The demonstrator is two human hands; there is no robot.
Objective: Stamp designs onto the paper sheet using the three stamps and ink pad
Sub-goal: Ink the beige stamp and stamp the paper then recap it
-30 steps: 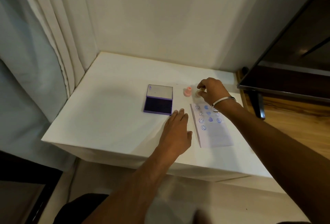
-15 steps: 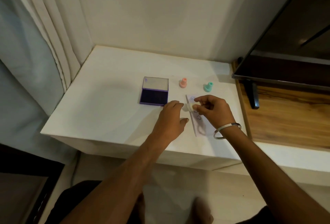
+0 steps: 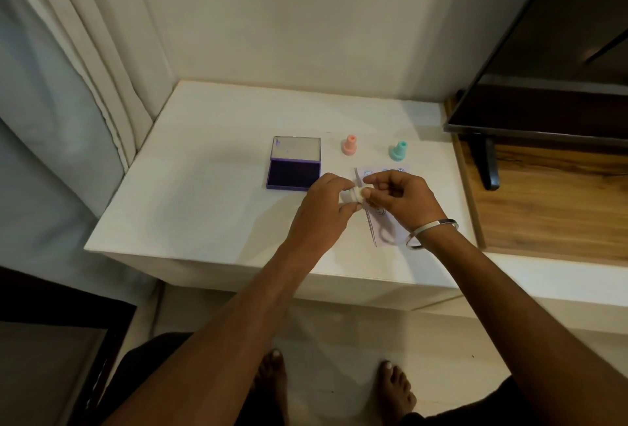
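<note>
Both hands meet over the near part of the white table (image 3: 210, 187), and between them sits a small pale stamp (image 3: 353, 195). The right hand (image 3: 401, 201) pinches one end with thumb and fingertips (image 3: 367, 192) narrowed onto it; the left hand (image 3: 323, 211) cups the other end, its fingers curled close around it. The stamp lies sideways, long axis running left to right between the two grips and held clear of the table. Which end carries the design I cannot tell.

Here is the relation that matters: the ink pad (image 3: 295, 173) sits open just beyond and to the left of the left hand, dark inking face toward the near edge, lid up behind it. The left hand is the nearer one, but the right has the firmer-looking pinch. Probably the stamp must be turned upright, face down, and carried a short way left and away to reach the ink.

The paper sheet (image 3: 387, 221) lies right under the right hand, near the right edge, with some blue marks showing at its far end; much of it is covered by the wrist and a metal bangle (image 3: 431, 233).

Further back, the pink stamp (image 3: 349, 145) and the teal stamp (image 3: 398, 150) stand upright, well apart from each other, beyond the sheet. Nothing blocks the path to the pad.
</note>
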